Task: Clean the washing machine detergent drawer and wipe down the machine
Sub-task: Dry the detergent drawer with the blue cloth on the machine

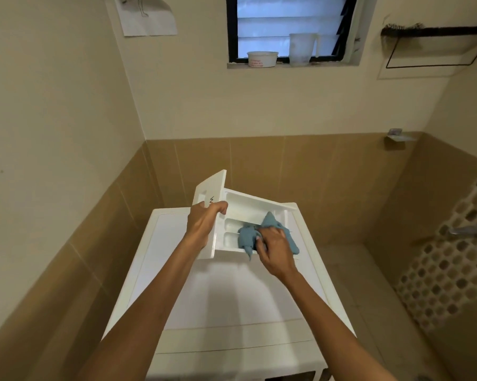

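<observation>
Bowl (262, 58), jug (303, 49) on sill (336, 64); cloth (247, 238) in drawer (249, 202)

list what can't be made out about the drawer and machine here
Head view:
- drawer floor under the blue cloth and right hand: hidden by them.
- black marking on the drawer front: partly covered by the left hand.
- washing machine front: cut off by the bottom edge.
- red print on the windowsill tub: too small to read.
</observation>
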